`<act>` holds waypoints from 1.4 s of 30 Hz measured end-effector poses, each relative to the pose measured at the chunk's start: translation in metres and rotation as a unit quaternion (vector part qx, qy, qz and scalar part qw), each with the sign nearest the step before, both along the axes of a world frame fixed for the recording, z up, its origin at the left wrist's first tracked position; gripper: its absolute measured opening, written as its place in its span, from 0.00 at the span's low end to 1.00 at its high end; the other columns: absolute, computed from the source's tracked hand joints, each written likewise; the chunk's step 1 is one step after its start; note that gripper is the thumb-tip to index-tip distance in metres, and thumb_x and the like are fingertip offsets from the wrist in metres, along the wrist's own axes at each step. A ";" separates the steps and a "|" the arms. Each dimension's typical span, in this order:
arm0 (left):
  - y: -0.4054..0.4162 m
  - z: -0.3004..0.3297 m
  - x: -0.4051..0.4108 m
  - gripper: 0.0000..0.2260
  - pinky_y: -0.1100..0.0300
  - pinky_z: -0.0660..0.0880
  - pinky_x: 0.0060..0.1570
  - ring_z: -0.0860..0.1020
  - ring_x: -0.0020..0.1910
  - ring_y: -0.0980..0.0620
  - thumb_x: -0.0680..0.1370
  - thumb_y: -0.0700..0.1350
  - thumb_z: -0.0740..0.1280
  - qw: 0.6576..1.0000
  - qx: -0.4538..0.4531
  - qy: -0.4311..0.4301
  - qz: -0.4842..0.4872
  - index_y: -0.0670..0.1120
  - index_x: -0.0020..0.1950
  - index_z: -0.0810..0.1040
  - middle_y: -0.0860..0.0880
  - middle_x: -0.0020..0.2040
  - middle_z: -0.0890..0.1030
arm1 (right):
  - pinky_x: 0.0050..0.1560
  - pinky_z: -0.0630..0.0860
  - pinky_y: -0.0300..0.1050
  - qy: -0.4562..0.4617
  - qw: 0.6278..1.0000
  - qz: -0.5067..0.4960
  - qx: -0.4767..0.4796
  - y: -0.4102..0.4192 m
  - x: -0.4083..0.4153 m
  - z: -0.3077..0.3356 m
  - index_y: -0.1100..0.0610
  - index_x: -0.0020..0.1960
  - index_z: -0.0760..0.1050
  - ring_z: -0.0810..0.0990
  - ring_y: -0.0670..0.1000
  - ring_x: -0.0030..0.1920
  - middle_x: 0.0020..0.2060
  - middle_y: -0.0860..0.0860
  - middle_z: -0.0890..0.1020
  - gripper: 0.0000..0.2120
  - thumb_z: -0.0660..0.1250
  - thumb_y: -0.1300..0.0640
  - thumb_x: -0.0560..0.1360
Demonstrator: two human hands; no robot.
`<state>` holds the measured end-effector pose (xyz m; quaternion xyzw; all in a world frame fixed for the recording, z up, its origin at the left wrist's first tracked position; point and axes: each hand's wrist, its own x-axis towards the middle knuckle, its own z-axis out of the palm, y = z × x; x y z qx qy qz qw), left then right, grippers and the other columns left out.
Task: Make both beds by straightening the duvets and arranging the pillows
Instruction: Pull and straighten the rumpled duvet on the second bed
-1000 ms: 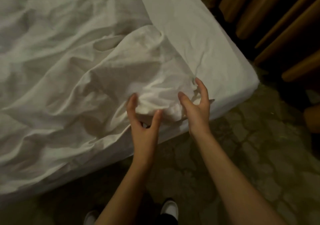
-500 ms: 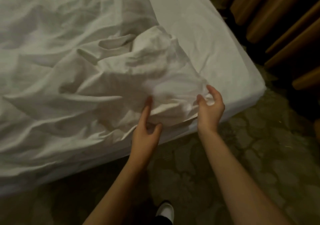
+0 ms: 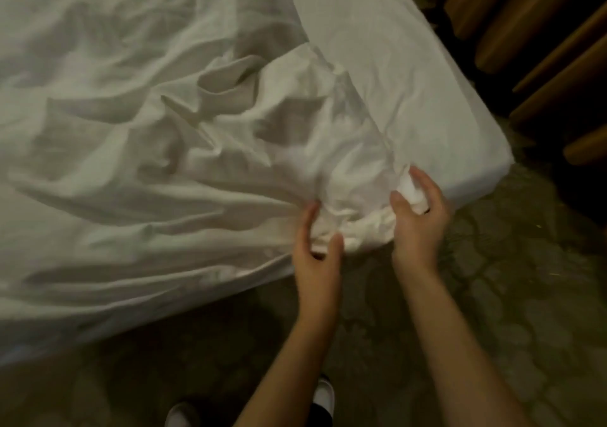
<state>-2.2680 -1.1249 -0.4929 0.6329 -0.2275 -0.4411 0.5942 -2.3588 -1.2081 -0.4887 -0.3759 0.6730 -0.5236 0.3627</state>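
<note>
A crumpled white duvet [image 3: 157, 150] covers most of the bed, and its corner is bunched at the bed's near edge. My left hand [image 3: 315, 249] grips that bunched edge between thumb and fingers. A hand's width to the right, my right hand [image 3: 418, 219] holds the duvet's corner, with white cloth showing between its thumb and fingers. The bare fitted sheet of the mattress [image 3: 394, 65] lies uncovered beyond the corner, out to the bed's right end. No pillow is in view.
Patterned carpet [image 3: 492, 295] runs along the bed's near side and past its corner. Brown curtain folds [image 3: 532, 32] hang close behind the bed's right end. My white shoes [image 3: 323, 393] stand on the floor below my arms.
Both hands have closed on the duvet corner and drawn it toward the bed's near edge, bunching the cloth. The view has shifted slightly to the left.
</note>
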 end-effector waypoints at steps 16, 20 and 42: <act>-0.012 0.054 0.034 0.10 0.53 0.79 0.46 0.82 0.36 0.60 0.79 0.52 0.62 0.937 0.107 -0.193 -0.271 0.59 0.60 0.75 0.53 0.36 0.83 | 0.57 0.65 0.35 0.163 0.977 0.127 0.044 -0.014 -0.012 0.031 0.49 0.61 0.76 0.63 0.49 0.60 0.58 0.49 0.62 0.23 0.76 0.55 0.68; -0.071 0.082 0.054 0.06 0.55 0.78 0.40 0.81 0.35 0.55 0.80 0.46 0.63 0.944 0.022 -0.234 -0.233 0.55 0.52 0.78 0.52 0.34 0.82 | 0.61 0.69 0.45 0.123 0.973 0.190 0.053 -0.037 0.012 0.043 0.47 0.67 0.69 0.64 0.50 0.66 0.64 0.47 0.66 0.27 0.72 0.46 0.71; -0.337 0.041 0.177 0.27 0.58 0.66 0.51 0.80 0.40 0.40 0.78 0.52 0.50 0.534 -0.187 -0.643 -0.516 0.35 0.37 0.81 0.36 0.37 0.81 | 0.44 0.64 0.44 0.342 0.890 0.186 0.237 -0.087 0.018 0.035 0.49 0.52 0.60 0.74 0.49 0.39 0.39 0.47 0.75 0.33 0.50 0.24 0.61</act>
